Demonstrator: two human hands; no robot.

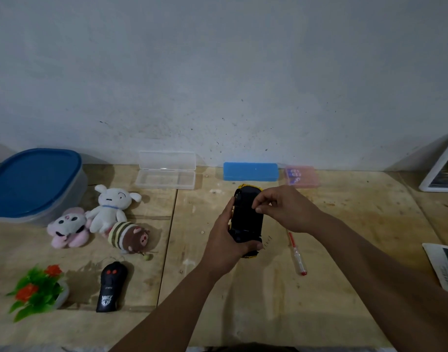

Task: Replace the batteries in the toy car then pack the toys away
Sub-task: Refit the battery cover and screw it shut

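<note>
Toy car [247, 217]: upside down, mid-worktop, gripped by left hand [224, 240]; right hand [281, 209] fingers pinch at its underside. Risk: small cover slipping from pinch, dropping onto worktop.

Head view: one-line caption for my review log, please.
Left hand holds the upturned toy car while the right hand works its underside; plush toys and remote wait nearby.

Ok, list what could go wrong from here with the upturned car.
The black-bottomed yellow toy car is held off the wooden table by the left hand alone; it might slip while the right hand picks at its underside. Anything small that comes loose could drop and roll. The red-tipped clear screwdriver lies near the right forearm, easily knocked.
</note>
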